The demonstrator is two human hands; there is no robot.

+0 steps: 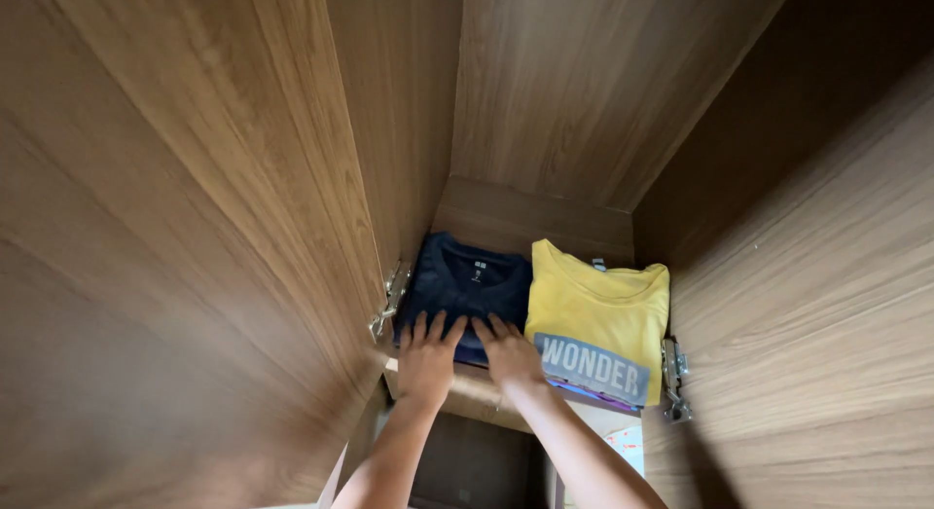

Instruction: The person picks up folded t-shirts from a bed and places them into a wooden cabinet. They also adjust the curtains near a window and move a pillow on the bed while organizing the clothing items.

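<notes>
A folded navy blue shirt (467,280) lies on the left half of a wooden wardrobe shelf (472,397). My left hand (428,358) rests flat on its front edge, fingers spread. Beside it, my right hand (508,353) also presses flat on the navy shirt's front right corner. A folded yellow shirt (601,309) with a grey printed band lies to the right, atop a stack with purple fabric showing beneath. Neither hand grips anything.
Open wooden doors (175,227) stand on both sides, with metal hinges at left (389,300) and right (674,378). The wardrobe's back panel (545,90) rises behind the shirts. A darker compartment (477,465) lies below the shelf.
</notes>
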